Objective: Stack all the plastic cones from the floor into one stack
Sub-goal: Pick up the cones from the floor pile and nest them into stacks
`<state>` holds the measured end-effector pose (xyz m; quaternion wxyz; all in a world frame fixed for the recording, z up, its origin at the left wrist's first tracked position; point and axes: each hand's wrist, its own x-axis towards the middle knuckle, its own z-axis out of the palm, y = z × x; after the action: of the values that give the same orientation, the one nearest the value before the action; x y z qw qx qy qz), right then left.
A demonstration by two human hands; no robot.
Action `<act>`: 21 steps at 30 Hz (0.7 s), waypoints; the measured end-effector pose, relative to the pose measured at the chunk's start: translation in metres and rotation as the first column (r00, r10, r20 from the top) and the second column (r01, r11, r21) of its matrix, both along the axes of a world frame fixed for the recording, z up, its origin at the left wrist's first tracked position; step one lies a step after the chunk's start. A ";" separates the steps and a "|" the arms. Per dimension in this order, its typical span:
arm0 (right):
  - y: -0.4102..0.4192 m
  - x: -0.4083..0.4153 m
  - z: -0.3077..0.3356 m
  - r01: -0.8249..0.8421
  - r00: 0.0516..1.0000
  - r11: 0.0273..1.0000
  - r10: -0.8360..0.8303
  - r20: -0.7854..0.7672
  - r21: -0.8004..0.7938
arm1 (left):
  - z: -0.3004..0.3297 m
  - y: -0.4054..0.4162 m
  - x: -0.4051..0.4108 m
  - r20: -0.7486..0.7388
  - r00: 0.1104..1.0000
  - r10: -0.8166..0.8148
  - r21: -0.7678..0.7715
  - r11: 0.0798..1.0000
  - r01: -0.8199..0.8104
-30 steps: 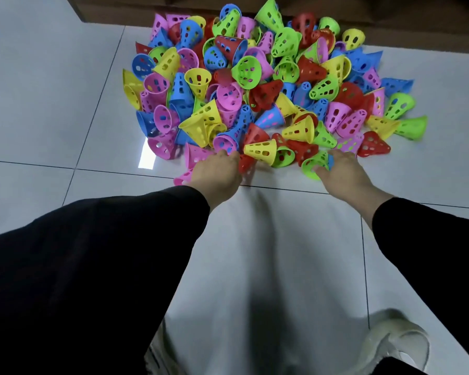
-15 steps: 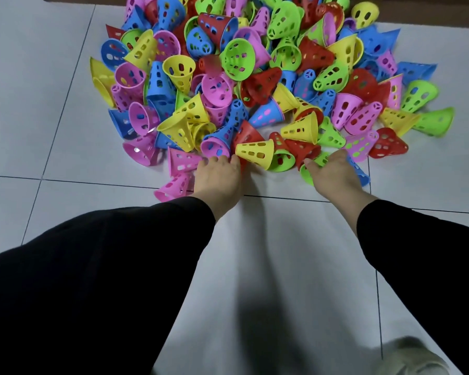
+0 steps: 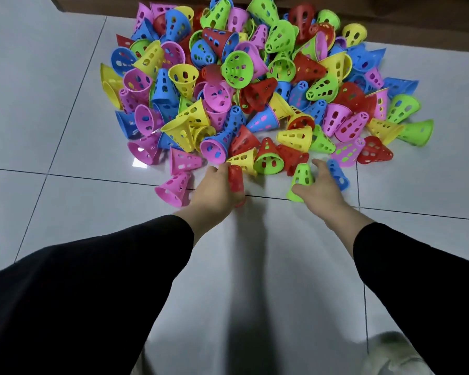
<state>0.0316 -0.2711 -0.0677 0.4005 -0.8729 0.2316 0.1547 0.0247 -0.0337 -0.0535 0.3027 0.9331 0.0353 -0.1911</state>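
Note:
A big heap of perforated plastic cones (image 3: 244, 85) in pink, blue, yellow, green and red lies on the white tiled floor. At the heap's near edge my left hand (image 3: 214, 193) grips a red cone (image 3: 235, 178), lifted a little toward me. My right hand (image 3: 320, 190) holds a green cone (image 3: 299, 182) upright, thumb at its wide base, fingers behind it. A blue cone (image 3: 337, 175) lies just right of that hand, a pink one (image 3: 173, 189) just left of the left hand.
White floor tiles (image 3: 38, 131) spread left, right and toward me. A dark wooden base (image 3: 417, 20) runs along the far side behind the heap. My white shoe (image 3: 390, 355) shows at the bottom right. Black sleeves cover both forearms.
Both hands closed on cones at the heap's edge and drew back: the left pulled out a red cone, the right a green one. The camera tilted a little.

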 end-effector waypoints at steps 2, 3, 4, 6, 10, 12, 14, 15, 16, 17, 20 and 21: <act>0.002 -0.013 -0.003 -0.072 0.997 0.997 0.072 -0.009 0.029 | 0.000 -0.003 -0.012 -0.019 0.999 0.031 -0.023 0.999 -0.032; 0.003 -0.020 -0.004 -0.095 0.995 0.995 0.095 -0.013 0.034 | 0.000 -0.005 -0.017 -0.016 0.999 0.037 -0.027 0.999 -0.038; 0.004 -0.025 -0.004 -0.114 0.993 0.993 0.114 -0.005 0.035 | 0.001 -0.007 -0.022 -0.002 0.999 0.033 -0.021 0.999 -0.033; 0.007 -0.035 -0.006 -0.150 0.988 0.989 0.149 0.032 0.015 | 0.000 -0.010 -0.028 0.038 0.999 0.014 0.003 1.000 -0.015; 0.011 -0.047 -0.009 -0.196 0.973 0.979 0.200 0.111 -0.047 | -0.009 -0.016 -0.039 0.088 0.996 0.020 -0.043 0.999 -0.016; 0.013 -0.047 -0.012 -0.228 0.963 0.969 0.239 0.127 -0.095 | -0.014 -0.018 -0.040 0.096 0.995 0.031 -0.051 0.998 -0.027; 0.015 -0.047 -0.014 -0.280 0.952 0.951 0.293 0.094 -0.128 | -0.016 -0.018 -0.039 0.048 0.998 0.029 -0.068 0.997 -0.026; 0.017 -0.047 -0.015 -0.311 0.945 0.941 0.321 0.060 -0.133 | -0.016 -0.017 -0.038 0.011 1.000 0.007 -0.076 0.997 -0.006; 0.018 -0.047 -0.014 -0.335 0.938 0.931 0.343 0.039 -0.143 | -0.015 -0.014 -0.039 -0.005 1.000 -0.019 -0.072 0.997 0.019; 0.020 -0.046 -0.013 -0.343 0.934 0.925 0.355 0.051 -0.164 | -0.014 -0.010 -0.040 0.028 0.999 -0.032 -0.042 0.999 0.034; 0.030 -0.039 -0.003 -0.301 0.908 0.925 0.352 0.229 -0.232 | -0.010 0.017 -0.039 0.322 0.946 0.032 0.144 0.986 -0.082; 0.034 -0.034 0.001 -0.306 0.890 0.921 0.366 0.273 -0.240 | -0.010 0.030 -0.035 0.389 0.919 0.073 0.197 0.967 -0.160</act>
<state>-0.0028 -0.2367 -0.0669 0.3135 -0.9474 0.0240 0.0590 -0.0106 -0.0037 -0.0631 0.2073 0.9767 0.0533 0.0160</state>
